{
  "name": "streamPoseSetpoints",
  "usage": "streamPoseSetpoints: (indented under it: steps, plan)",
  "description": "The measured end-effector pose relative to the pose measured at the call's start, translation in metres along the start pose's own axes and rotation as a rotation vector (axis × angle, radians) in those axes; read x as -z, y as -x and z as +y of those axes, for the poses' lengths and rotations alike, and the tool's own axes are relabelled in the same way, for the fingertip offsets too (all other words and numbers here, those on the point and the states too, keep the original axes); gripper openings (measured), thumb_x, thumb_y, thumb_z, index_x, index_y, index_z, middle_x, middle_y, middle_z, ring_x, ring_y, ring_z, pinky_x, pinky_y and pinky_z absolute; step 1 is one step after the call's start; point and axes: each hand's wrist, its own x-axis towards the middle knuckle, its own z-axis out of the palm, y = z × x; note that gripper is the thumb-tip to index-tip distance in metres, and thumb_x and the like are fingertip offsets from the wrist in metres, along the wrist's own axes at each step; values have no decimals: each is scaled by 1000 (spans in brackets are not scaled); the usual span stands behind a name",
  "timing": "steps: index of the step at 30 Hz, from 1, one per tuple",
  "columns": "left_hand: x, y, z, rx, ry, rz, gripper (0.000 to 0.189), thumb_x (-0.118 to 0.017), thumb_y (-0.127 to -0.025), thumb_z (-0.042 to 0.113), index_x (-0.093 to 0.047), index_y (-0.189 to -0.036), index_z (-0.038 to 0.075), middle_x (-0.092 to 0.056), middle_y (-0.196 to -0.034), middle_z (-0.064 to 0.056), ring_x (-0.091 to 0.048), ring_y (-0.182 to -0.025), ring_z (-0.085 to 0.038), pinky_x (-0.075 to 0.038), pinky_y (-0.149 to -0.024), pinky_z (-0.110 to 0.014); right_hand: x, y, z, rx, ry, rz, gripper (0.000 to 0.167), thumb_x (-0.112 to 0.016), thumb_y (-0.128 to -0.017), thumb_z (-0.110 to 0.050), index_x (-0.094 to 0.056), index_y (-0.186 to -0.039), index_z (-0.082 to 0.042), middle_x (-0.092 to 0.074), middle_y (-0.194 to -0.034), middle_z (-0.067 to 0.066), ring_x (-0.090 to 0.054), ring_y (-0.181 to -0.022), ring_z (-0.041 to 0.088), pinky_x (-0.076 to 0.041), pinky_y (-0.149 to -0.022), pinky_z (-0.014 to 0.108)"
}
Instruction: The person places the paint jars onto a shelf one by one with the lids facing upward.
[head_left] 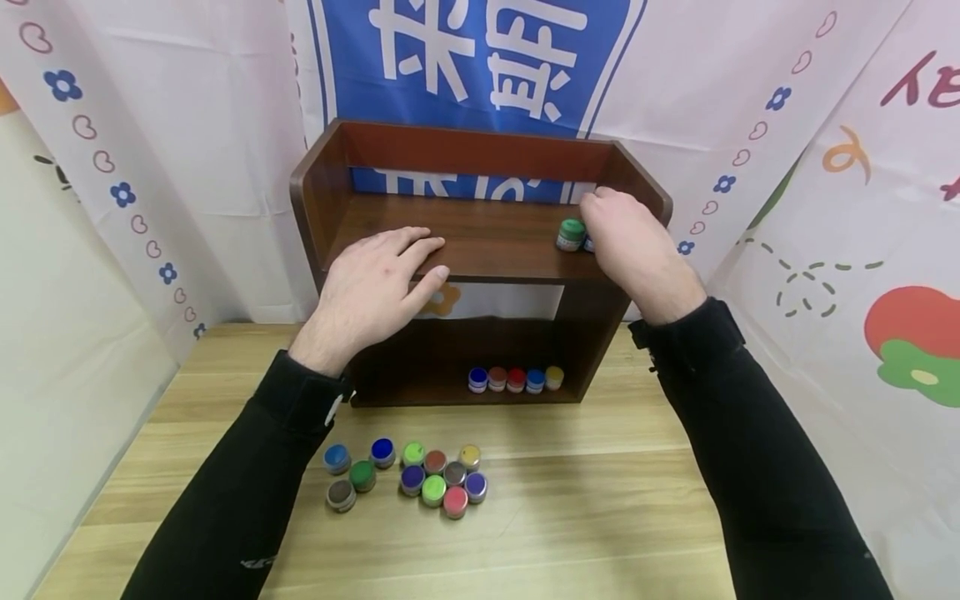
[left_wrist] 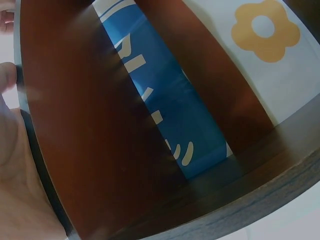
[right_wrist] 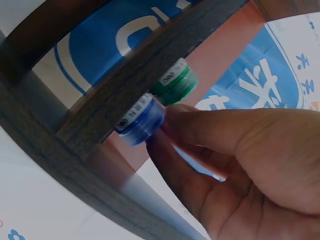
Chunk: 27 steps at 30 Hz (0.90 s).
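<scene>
My right hand (head_left: 630, 254) is at the right end of the upper shelf of a dark brown wooden rack (head_left: 450, 218). Thumb and finger pinch a small blue-lidded paint jar (right_wrist: 142, 120) by its lid, and its labelled base is at the shelf's front edge in the right wrist view. Most of that jar is hidden by the hand in the head view. Close beside it stands a green-lidded paint jar (head_left: 570, 235). My left hand (head_left: 375, 287) rests at the left of the same shelf's front edge, fingers loosely extended, holding nothing.
Several paint jars (head_left: 516, 380) with blue, brown, red and yellow lids stand in a row on the rack's lower shelf. On the wooden table (head_left: 585, 517) in front sit several more jars (head_left: 433, 490) in mixed colours. Printed cloth (head_left: 225, 167) hangs behind.
</scene>
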Motion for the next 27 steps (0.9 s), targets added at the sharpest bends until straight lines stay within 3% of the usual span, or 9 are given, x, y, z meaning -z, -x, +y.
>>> streamPoseSetpoints:
  steps: [4, 8, 15, 27]
  plan:
    - [0, 0, 0, 2, -3, 0, 65, -46, -123, 58, -61, -172, 18, -57, -181, -14, -56, -168, -39, -47, -139, -65, 1, -3, -4, 6, -62, 0, 40, -69, -115, 1, -69, -155, 2, -74, -154, 26, -69, -141, 43, -57, -132, 59]
    - [0, 0, 0, 2, -2, -1, 65, -46, -124, 58, -60, -172, 18, -57, -181, -14, -56, -168, -39, -47, -139, -65, -3, -8, -6, 21, -63, -18, 35, -73, -115, -5, -75, -149, -1, -78, -148, 24, -70, -133, 40, -61, -127, 57]
    - [0, -1, 2, -7, 0, 5, 65, -46, -124, 58, -61, -172, 18, -58, -180, -14, -56, -168, -39, -47, -139, -65, -6, -9, -2, 16, -47, -31, 37, -72, -112, 3, -76, -149, -2, -77, -150, 23, -70, -136, 39, -58, -130, 57]
    - [1, 0, 2, -9, -3, 14, 64, -48, -123, 58, -62, -171, 18, -59, -179, -14, -57, -167, -39, -48, -138, -64, -2, 10, -3, 100, -135, 37, 32, -68, -118, -9, -74, -148, 2, -77, -139, 25, -69, -125, 40, -62, -124, 57]
